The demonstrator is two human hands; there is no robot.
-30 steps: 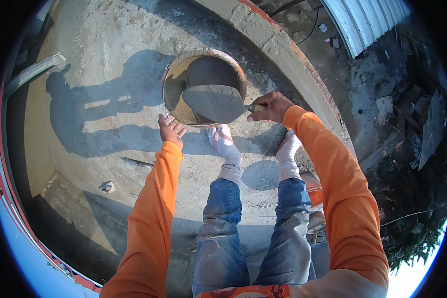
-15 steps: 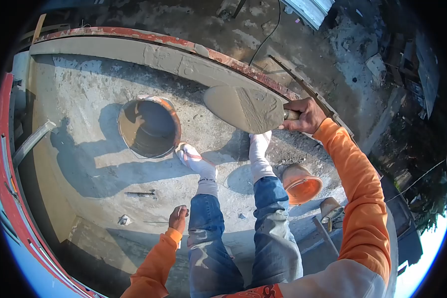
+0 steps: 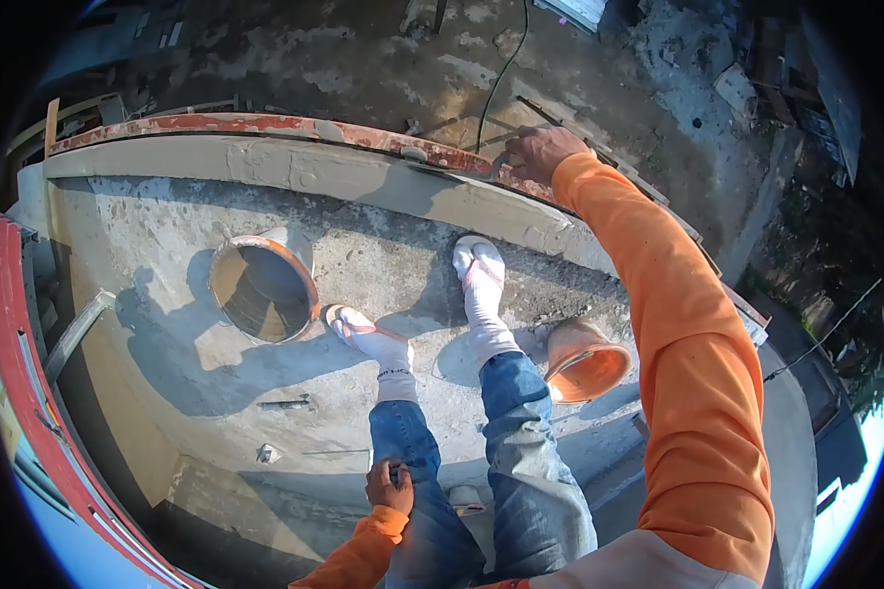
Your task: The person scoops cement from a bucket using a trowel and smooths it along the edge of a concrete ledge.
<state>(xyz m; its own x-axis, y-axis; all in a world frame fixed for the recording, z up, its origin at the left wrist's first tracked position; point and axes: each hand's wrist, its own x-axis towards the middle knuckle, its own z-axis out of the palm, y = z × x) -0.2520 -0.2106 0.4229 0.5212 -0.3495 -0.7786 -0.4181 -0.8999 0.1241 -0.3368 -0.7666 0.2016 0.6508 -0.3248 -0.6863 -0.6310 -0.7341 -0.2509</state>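
Note:
My right hand (image 3: pixel 547 154) is wrapped round the handle of a trowel beside the red-edged board (image 3: pixel 192 124) along the top of the low wall. The trowel's blade is seen nearly edge-on and hard to make out. Below the board runs a band of wet grey mortar (image 3: pixel 265 163), with the arm's shadow across part of it. My left hand (image 3: pixel 391 484) is by my left knee, fingers curled in, with nothing visible in them. A bucket (image 3: pixel 311 285) with grey mortar inside stands to the left of my feet.
An orange bucket (image 3: pixel 587 368) lies tipped beside my right leg. A short dark tool (image 3: pixel 285 403) lies on the rough concrete floor (image 3: pixel 354 275). A metal strut (image 3: pixel 79 334) leans at left. Beyond the wall, a dark cable (image 3: pixel 501 79) crosses the lower ground.
My right hand has moved up and left to the wall's edge, turning the mortar-covered trowel from flat to nearly edge-on. My left hand has lowered to my knee. The view has shifted slightly.

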